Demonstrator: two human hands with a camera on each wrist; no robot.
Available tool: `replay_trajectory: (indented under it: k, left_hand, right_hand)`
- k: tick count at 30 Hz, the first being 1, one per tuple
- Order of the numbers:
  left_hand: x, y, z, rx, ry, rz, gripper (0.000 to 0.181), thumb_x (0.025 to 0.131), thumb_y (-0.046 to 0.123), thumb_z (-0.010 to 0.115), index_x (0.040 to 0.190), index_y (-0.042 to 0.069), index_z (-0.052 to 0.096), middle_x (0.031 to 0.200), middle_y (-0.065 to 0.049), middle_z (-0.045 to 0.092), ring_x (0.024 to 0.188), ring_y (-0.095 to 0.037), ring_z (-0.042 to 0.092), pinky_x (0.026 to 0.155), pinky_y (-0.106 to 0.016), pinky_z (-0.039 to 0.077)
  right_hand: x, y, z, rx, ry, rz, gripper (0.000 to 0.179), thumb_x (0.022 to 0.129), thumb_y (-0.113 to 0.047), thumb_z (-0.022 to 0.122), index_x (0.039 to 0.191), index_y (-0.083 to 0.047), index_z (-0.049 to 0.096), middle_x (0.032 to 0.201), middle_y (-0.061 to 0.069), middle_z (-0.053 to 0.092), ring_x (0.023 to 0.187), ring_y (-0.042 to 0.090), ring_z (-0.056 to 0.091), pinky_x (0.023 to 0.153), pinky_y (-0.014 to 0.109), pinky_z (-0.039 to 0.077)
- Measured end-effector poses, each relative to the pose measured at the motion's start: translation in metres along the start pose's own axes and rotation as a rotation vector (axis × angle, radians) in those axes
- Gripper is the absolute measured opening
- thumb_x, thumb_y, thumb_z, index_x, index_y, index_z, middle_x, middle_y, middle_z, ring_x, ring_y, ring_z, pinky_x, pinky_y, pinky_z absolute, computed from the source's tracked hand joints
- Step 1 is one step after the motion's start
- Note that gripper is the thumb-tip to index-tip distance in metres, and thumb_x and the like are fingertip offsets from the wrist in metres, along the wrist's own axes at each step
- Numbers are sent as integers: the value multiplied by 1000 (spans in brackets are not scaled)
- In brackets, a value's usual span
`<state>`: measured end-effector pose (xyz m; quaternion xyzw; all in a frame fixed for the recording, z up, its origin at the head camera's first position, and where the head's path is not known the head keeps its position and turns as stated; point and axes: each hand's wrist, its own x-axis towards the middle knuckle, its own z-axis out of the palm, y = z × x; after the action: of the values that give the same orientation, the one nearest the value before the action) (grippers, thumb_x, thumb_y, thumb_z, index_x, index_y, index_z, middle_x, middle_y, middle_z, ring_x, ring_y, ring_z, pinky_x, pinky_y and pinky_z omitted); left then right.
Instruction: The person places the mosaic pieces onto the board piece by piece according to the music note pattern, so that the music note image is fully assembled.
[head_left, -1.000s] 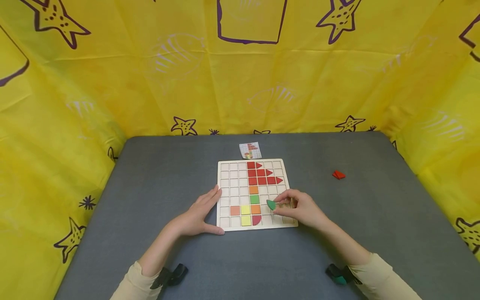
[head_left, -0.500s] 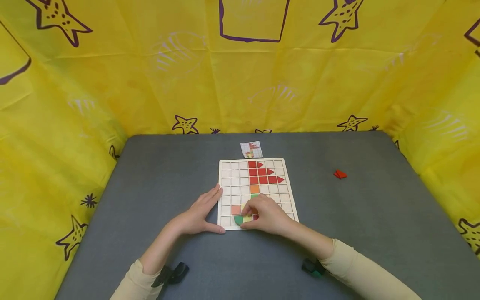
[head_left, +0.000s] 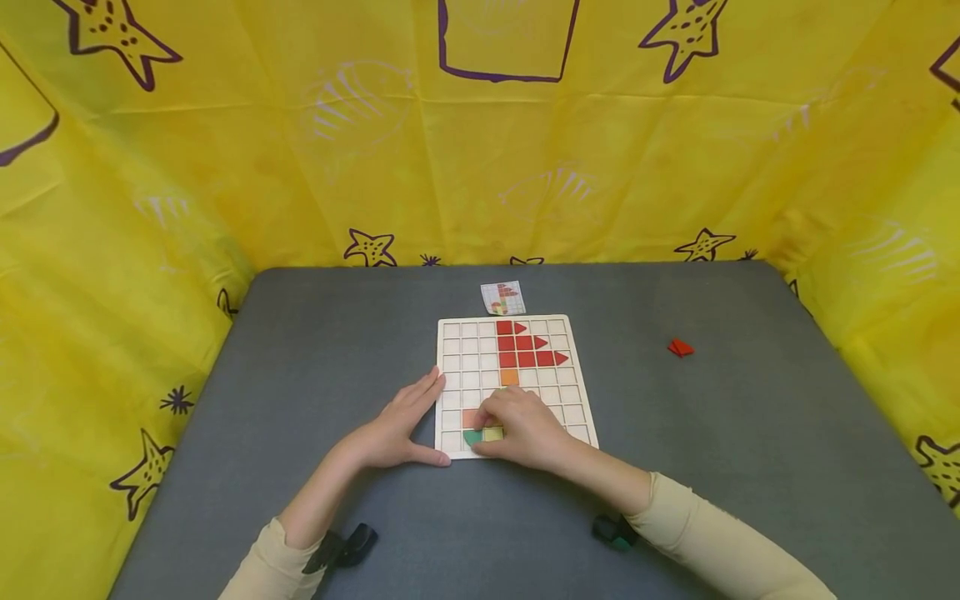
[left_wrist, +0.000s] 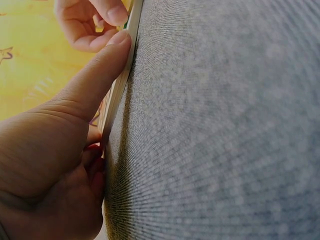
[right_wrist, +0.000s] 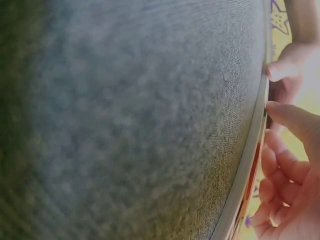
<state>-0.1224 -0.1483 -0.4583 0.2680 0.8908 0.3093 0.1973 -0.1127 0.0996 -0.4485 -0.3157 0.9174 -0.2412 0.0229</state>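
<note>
A pale wooden grid board [head_left: 470, 363] lies on the table, with coloured tiles set in its cells. My right hand [head_left: 525, 429] pinches a green quarter-circle tile [head_left: 472, 437] at a cell of the bottom row, left of a yellow square tile [head_left: 492, 434]. Under that hand, several tiles are hidden or partly covered. My left hand [head_left: 397, 427] rests against the board's left edge, fingers extended and thumb at the near corner. The left wrist view shows the left thumb [left_wrist: 102, 70] touching the board's edge [left_wrist: 119, 82], close to the right fingertips.
Red squares and triangles [head_left: 527, 359] form three rows at the board's top, above an orange square [head_left: 509, 377]. A small printed pattern card [head_left: 503, 297] lies behind the board. Loose red pieces [head_left: 681, 347] lie to the right on the grey table [head_left: 315, 333].
My right hand has carried the green tile leftward across the board and lowered it to the bottom-row cell left of the yellow square. My left hand has stayed at the board's edge.
</note>
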Motion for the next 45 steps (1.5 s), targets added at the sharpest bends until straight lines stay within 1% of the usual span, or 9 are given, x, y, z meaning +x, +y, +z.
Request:
replay_trajectory:
  k: [5, 11, 18, 22, 25, 29, 35, 41, 45]
  left_hand:
    - [0, 1, 0, 6, 3, 0, 114, 74, 48, 82, 156, 6, 15, 163, -10, 4, 146, -36, 12, 110, -59, 19]
    - [-1, 2, -1, 5, 6, -6, 115, 74, 48, 82, 156, 6, 14, 163, -11, 4, 146, -36, 11, 110, -59, 19]
    - [-2, -1, -1, 11, 1, -19, 116, 74, 49, 82, 156, 6, 14, 164, -9, 3, 146, -35, 10, 111, -58, 19]
    - [-2, -3, 0, 12, -1, -24, 116, 73, 51, 82, 157, 7, 14, 164, -8, 3, 146, -35, 10, 111, -58, 19]
    - [-1, -3, 1, 5, -2, -26, 117, 73, 51, 82, 157, 7, 13, 164, -8, 3, 146, -35, 10, 110, -58, 19]
    - [-1, -3, 2, 1, -3, -28, 117, 73, 51, 82, 157, 8, 14, 164, -8, 3, 146, -35, 10, 110, -58, 20]
    - [-2, -2, 2, -2, -2, -35, 117, 72, 51, 82, 157, 8, 13, 164, -8, 3, 146, -35, 10, 110, -59, 20]
    - [-2, -2, 2, -5, 0, -35, 117, 73, 50, 83, 157, 7, 14, 164, -9, 3, 146, -36, 10, 110, -58, 20]
    - [-1, -2, 3, -2, -3, -32, 117, 73, 50, 82, 157, 7, 13, 164, -8, 3, 146, -36, 10, 110, -59, 20]
  right_hand:
    - [-1, 3, -2, 50, 9, 2, 21, 74, -33, 82, 82, -21, 66, 76, -12, 58, 77, 9, 47, 70, 28, 39]
    - [-8, 18, -13, 247, 59, 81, 25, 75, -35, 85, 86, -20, 69, 80, -10, 62, 80, 12, 50, 74, 30, 41]
    - [-26, 51, -28, 506, 158, 312, 28, 78, -35, 83, 98, -20, 70, 95, -1, 63, 89, 20, 51, 74, 36, 42]
    - [-38, 70, -41, 572, 206, 415, 31, 81, -33, 81, 104, -15, 69, 95, 3, 62, 84, 24, 50, 67, 33, 42]
    - [-48, 87, -51, 561, 244, 466, 34, 82, -32, 80, 108, -12, 69, 96, 6, 63, 85, 25, 51, 66, 31, 41]
    - [-66, 113, -64, 481, 288, 531, 38, 84, -35, 78, 112, -11, 68, 103, 7, 65, 91, 20, 50, 71, 28, 41]
    - [-92, 152, -88, 311, 364, 608, 42, 87, -40, 73, 116, -10, 67, 105, 7, 64, 86, 13, 50, 68, 24, 40]
    - [-112, 181, -106, 247, 403, 679, 46, 88, -43, 71, 118, -9, 65, 103, 0, 64, 80, 5, 50, 67, 23, 40]
    - [-119, 195, -113, 200, 394, 703, 49, 89, -41, 70, 122, -5, 63, 110, 11, 65, 82, 13, 54, 67, 27, 40]
